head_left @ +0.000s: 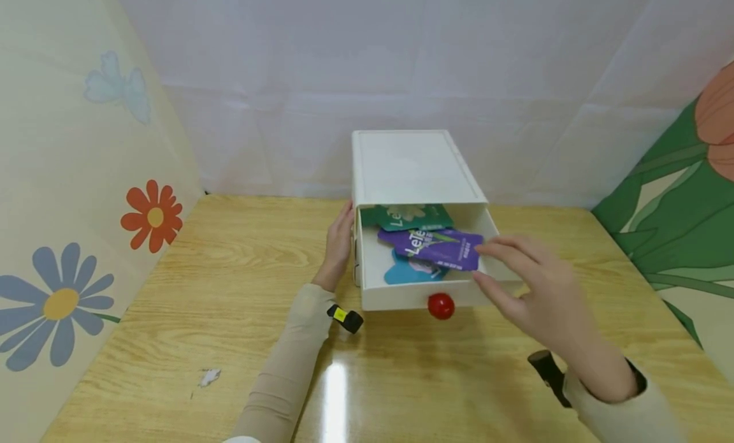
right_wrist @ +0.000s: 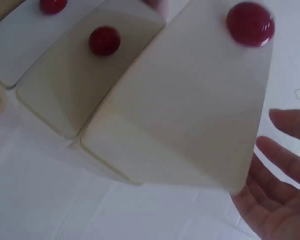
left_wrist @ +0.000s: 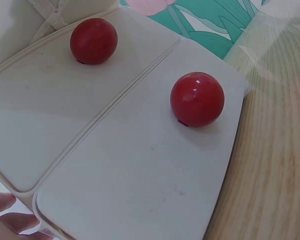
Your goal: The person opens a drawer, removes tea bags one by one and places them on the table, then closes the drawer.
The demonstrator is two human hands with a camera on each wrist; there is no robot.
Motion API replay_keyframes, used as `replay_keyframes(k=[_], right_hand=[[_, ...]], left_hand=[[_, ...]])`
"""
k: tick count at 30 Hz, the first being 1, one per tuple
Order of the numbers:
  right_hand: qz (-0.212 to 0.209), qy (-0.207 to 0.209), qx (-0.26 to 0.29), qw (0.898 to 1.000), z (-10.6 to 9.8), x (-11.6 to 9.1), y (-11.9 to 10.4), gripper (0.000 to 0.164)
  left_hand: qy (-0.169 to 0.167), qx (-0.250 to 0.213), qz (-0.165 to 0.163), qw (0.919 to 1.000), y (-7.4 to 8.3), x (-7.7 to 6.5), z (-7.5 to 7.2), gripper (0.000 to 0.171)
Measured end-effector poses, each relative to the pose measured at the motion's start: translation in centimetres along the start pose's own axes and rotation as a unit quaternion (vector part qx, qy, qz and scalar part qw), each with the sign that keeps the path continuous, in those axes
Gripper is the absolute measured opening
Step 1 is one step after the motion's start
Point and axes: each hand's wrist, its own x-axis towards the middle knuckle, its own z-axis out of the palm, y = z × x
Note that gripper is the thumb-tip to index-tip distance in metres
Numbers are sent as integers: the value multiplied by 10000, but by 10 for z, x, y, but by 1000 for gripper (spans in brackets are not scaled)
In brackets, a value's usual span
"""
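Note:
A white drawer unit (head_left: 414,166) stands on the table with its top drawer (head_left: 395,297) pulled out. Inside lie a purple pouch (head_left: 438,246), a green pouch (head_left: 421,217) and a blue item (head_left: 408,272) partly covered by the purple pouch. My left hand (head_left: 338,242) rests along the unit's left side, fingers extended. Over the drawer's right side, my right hand (head_left: 541,290) has thumb and forefinger apart at the purple pouch's right end; contact is unclear. In the right wrist view, the right hand (right_wrist: 282,180) shows spread fingers and no pouch. The drawer front hides the contents there.
A red knob (head_left: 441,306) sits on the open drawer's front. Lower drawers carry red knobs (left_wrist: 197,99) too and are closed. The wooden table (head_left: 258,252) has a pale worn patch (head_left: 209,377) at left. A white cloth (head_left: 287,79) hangs behind.

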Motion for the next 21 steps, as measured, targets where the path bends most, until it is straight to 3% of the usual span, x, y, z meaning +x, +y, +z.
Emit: replay_keyframes(k=[6, 11, 16, 21], right_hand=[[-230, -1346, 345, 9900, -6, 15, 24, 28], [-275, -2394, 611, 9686, -2, 27, 38, 39], [51, -3276, 576, 9431, 7, 36, 43, 50], [61, -3746, 359, 9265, 17, 43, 45, 58]], left_hand=[[-10, -52, -38, 10000, 1, 0, 0, 50], [-6, -109, -52, 9999, 0, 0, 0, 49], [-30, -156, -79, 9998, 0, 0, -1, 50], [-90, -157, -109, 9998, 1, 0, -1, 51]])
